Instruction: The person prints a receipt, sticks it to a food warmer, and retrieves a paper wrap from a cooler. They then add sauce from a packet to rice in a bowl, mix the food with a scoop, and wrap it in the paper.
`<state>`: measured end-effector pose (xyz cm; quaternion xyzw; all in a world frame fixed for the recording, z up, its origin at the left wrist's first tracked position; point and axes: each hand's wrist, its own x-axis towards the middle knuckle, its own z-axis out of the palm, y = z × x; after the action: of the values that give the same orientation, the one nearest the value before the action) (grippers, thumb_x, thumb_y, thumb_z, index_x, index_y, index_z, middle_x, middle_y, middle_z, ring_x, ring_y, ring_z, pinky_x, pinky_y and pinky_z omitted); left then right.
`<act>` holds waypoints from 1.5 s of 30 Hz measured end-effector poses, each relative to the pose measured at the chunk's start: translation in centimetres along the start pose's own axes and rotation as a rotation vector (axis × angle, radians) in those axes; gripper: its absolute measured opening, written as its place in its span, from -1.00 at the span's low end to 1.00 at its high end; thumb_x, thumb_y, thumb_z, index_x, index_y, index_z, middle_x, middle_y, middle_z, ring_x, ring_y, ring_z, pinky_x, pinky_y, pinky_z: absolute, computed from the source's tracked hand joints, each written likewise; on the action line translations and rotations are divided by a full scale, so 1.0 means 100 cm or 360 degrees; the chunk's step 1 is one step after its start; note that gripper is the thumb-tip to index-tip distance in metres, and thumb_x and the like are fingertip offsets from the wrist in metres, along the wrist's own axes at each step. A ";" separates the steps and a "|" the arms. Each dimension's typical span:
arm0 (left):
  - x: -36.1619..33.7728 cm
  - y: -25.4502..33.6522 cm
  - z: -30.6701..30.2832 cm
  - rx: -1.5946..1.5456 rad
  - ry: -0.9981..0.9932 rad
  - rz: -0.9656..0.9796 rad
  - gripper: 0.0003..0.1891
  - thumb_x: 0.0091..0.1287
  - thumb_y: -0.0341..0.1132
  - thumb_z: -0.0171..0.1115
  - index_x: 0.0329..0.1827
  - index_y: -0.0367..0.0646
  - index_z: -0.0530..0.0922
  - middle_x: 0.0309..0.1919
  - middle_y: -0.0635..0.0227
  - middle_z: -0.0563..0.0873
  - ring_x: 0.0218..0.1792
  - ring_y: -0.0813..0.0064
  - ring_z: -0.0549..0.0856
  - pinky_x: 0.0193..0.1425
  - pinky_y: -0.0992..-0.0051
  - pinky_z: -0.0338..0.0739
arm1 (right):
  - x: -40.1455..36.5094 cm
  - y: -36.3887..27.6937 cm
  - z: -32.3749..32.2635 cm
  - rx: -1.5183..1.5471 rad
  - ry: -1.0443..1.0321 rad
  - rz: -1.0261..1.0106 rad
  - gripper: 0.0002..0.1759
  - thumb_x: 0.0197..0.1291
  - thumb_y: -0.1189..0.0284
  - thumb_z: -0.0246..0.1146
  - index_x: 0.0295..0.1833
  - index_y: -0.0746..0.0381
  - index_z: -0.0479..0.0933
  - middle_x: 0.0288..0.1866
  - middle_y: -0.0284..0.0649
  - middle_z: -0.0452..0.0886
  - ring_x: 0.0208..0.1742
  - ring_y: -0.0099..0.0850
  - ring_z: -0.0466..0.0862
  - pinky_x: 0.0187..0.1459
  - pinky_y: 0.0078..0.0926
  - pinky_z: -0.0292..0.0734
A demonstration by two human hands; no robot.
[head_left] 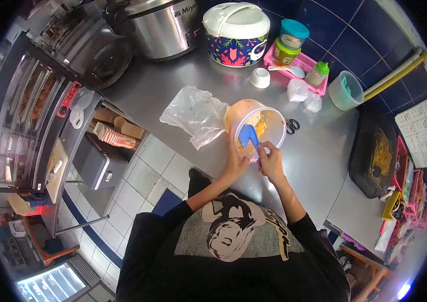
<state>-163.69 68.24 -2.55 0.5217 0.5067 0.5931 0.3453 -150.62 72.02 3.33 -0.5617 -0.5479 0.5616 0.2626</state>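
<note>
A clear plastic tub (269, 115) smeared with orange paste lies tilted on its side on the steel counter (319, 161), its mouth facing me. My left hand (235, 160) grips the tub's near rim. My right hand (271, 160) holds a blue spatula (249, 136) whose blade reaches into the tub's mouth. A crumpled clear plastic bag (196, 115) with orange stains lies just left of the tub, touching it.
Behind the tub stand a floral rice cooker (236, 34), a steel cooker (160, 25), a pink basket (301, 64) of jars, a white cup (260, 77), scissors (292, 125) and a translucent jug (345, 90). A dark tray (374, 156) lies right. A glass display case (22, 116) stands left.
</note>
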 end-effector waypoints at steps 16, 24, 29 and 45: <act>0.011 0.024 -0.001 0.0313 -0.0171 0.0232 0.03 -0.04 -0.66 0.06 0.49 -0.28 -0.35 0.46 -0.08 -0.04 0.50 -0.09 -0.20 0.48 0.02 -0.57 | 0.008 0.001 -0.031 0.1582 -0.0466 0.0755 -0.87 0.39 0.31 0.02 -0.11 0.12 0.36 -0.59 -0.36 0.30 -0.77 -0.73 0.17 -0.87 -0.84 -0.05; 0.033 0.024 0.008 -0.1070 -0.0337 -0.0768 0.00 0.22 -0.54 0.07 0.50 0.18 -0.47 0.48 0.12 -0.20 0.46 0.06 0.04 0.17 -0.03 0.50 | -0.029 -0.024 -0.064 0.1932 -0.0345 0.0771 -0.69 0.43 0.28 -0.06 0.15 0.19 0.36 -0.58 -0.40 0.26 -0.76 -0.77 0.14 -0.89 -0.87 -0.04; 0.055 0.034 -0.033 -0.0648 -0.0545 -0.1161 -0.10 0.35 -0.28 0.16 0.50 0.15 -0.37 0.35 0.13 0.24 0.05 0.19 0.59 -0.05 0.14 0.68 | -0.048 -0.053 -0.062 0.2089 -0.0401 0.0668 -0.59 0.44 0.27 -0.08 0.31 0.17 0.28 -0.59 -0.43 0.22 -0.75 -0.76 0.13 -0.88 -0.87 -0.02; 0.097 -0.071 -0.275 0.0034 -0.0114 -0.1022 -0.22 0.19 -0.51 0.27 0.29 -0.10 -0.13 0.09 -0.14 0.40 -0.06 0.21 0.63 -0.20 0.33 0.72 | 0.062 0.002 0.131 0.1722 -0.0237 0.0930 -0.78 0.40 0.24 0.00 -0.05 0.17 0.34 -0.58 -0.36 0.31 -0.77 -0.74 0.17 -0.87 -0.84 -0.03</act>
<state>-193.29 72.43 -5.14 0.3594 0.6391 0.4298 0.5270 -164.05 73.45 -2.02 -0.4351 -0.0257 0.8462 0.3066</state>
